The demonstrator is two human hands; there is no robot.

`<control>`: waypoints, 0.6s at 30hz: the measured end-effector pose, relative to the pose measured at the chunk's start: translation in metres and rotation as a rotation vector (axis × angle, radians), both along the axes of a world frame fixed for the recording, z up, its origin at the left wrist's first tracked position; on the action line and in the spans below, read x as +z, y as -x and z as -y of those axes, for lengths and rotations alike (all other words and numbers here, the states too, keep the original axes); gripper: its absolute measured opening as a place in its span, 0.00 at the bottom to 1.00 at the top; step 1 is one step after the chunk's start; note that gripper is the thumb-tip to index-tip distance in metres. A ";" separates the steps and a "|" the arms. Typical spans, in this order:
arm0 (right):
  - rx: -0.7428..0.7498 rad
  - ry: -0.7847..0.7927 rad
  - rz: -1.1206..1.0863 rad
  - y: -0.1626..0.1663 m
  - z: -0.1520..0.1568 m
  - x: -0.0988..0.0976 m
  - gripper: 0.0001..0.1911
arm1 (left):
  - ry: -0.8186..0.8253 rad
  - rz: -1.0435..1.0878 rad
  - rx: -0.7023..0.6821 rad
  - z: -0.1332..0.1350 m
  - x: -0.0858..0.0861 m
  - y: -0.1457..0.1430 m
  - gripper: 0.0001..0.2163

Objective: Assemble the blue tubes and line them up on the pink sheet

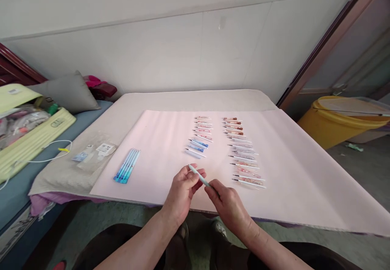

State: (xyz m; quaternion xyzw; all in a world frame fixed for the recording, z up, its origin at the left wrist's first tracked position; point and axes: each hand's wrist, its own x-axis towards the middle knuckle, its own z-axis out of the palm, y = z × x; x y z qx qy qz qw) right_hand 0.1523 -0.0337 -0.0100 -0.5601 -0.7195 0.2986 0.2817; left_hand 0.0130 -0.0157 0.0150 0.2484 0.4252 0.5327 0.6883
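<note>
My left hand (182,192) and my right hand (228,205) meet at the near edge of a pale pink sheet (274,156), both pinching one thin light-blue pen (198,175). The pen slants up to the left, its tip above my left fingers. Beyond my hands lie two columns of pens laid crosswise: a shorter left column (200,136) with pink and blue ones, and a longer right column (243,153) with brown and pink ones. A bundle of several blue pens (127,165) lies on the sheet's left part.
The low table (195,98) carries clear plastic packets (94,153) at its left corner. Left of it are an open yellow case (33,138), a grey cushion (65,92) and a white cable (55,152). A yellow bin (332,121) stands at the right by a doorway.
</note>
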 end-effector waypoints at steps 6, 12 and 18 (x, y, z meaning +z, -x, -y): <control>0.000 0.041 -0.004 -0.002 -0.003 0.001 0.14 | 0.035 -0.229 -0.014 -0.005 -0.005 0.009 0.10; -0.002 0.033 0.024 -0.002 -0.004 -0.001 0.13 | 0.038 -0.082 -0.064 -0.006 -0.005 0.009 0.14; -0.019 -0.069 0.124 -0.003 -0.003 -0.002 0.11 | 0.068 -0.269 -0.066 -0.005 -0.007 0.008 0.11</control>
